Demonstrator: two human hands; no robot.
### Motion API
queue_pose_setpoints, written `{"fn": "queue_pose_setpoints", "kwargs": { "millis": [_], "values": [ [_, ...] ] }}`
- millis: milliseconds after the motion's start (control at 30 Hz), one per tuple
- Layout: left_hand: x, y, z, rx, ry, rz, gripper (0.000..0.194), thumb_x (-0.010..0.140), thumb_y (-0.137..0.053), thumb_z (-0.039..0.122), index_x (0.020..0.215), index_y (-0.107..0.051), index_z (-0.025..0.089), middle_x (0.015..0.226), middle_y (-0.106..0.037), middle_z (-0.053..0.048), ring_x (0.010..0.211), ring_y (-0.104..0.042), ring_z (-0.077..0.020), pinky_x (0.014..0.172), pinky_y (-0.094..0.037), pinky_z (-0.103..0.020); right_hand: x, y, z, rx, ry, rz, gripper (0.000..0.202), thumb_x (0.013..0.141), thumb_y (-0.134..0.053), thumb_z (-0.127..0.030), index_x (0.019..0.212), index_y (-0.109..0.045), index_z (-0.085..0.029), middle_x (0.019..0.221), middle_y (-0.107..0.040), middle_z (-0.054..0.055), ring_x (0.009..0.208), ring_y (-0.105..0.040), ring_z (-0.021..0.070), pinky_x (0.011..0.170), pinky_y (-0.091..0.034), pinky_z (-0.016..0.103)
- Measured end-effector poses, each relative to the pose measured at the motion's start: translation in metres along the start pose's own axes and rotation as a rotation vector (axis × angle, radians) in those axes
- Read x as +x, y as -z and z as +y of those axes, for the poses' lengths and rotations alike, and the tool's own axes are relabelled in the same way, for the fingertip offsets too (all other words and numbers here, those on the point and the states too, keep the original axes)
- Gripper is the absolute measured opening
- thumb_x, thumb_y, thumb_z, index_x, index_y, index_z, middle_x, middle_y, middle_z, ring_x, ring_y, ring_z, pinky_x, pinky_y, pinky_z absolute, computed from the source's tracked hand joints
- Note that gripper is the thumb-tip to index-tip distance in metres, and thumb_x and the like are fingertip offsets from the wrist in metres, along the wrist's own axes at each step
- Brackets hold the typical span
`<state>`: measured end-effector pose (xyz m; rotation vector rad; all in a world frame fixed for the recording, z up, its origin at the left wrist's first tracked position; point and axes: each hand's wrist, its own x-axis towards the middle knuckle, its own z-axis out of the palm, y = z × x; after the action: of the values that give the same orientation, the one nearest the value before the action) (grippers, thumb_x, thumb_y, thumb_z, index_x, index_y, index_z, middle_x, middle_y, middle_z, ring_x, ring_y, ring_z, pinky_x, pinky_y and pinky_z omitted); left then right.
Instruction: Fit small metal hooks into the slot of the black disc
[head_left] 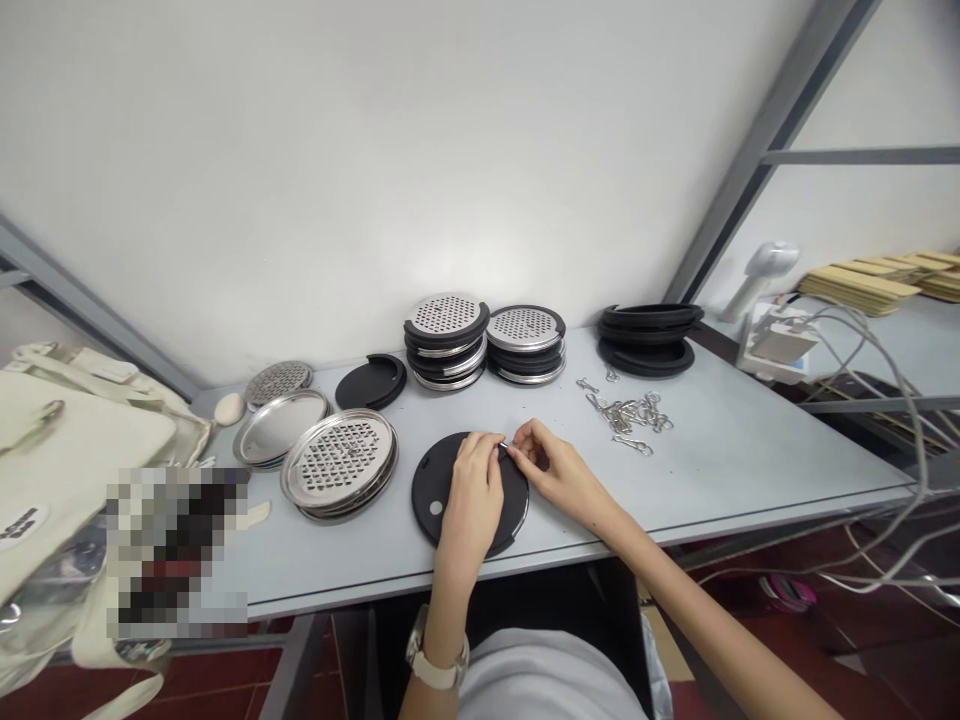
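Note:
A round black disc (491,535) with a small grey dot lies near the table's front edge. My left hand (477,485) rests over its middle, fingers together and pressing on its upper part. At the disc's upper right edge my right hand (546,462) pinches a small shiny metal piece (505,447), mostly hidden by the fingers. To the right lies a loose pile of metal clips (634,414). Left of the disc is a stack of perforated metal plates (341,462). Behind stand two stacks of black rings with grater plates (447,342), (526,345).
Black rings (646,355) are stacked at the back right. Smooth metal lids (279,430) and a black ring (371,382) sit at the left, beside a cream bag (82,420). A scanner (771,262) and cables are on the right.

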<state>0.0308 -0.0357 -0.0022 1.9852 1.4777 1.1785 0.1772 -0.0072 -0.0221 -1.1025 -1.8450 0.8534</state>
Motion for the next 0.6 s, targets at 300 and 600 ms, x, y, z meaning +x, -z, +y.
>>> {"fn": "queue_pose_setpoints", "kwargs": {
  "millis": [300,600],
  "values": [
    [-0.0015,-0.0003,-0.0002,0.001,0.007,0.011,0.027,0.093,-0.036,0.01,0.107,-0.057,0.019,0.105,-0.059,-0.006,0.101,-0.056,-0.0171,0.092,-0.045,-0.033,0.001,0.0056,-0.0026,-0.078,-0.038,-0.001,0.019,0.089,-0.049,-0.03,0.082,-0.062,-0.019,0.073,-0.061,0.0,0.066,-0.053,0.0135,0.063,-0.042,0.025],
    [-0.0019,-0.0011,-0.0001,0.067,-0.006,0.012,0.027,0.091,-0.043,0.013,0.114,-0.054,0.021,0.111,-0.059,-0.006,0.108,-0.053,-0.0195,0.099,-0.04,-0.04,0.0012,0.0038,-0.0044,-0.085,0.006,0.024,0.018,0.091,-0.047,-0.029,0.09,-0.062,-0.019,0.083,-0.063,0.002,0.073,-0.058,0.0146,0.07,-0.045,0.026]
  ]
}}
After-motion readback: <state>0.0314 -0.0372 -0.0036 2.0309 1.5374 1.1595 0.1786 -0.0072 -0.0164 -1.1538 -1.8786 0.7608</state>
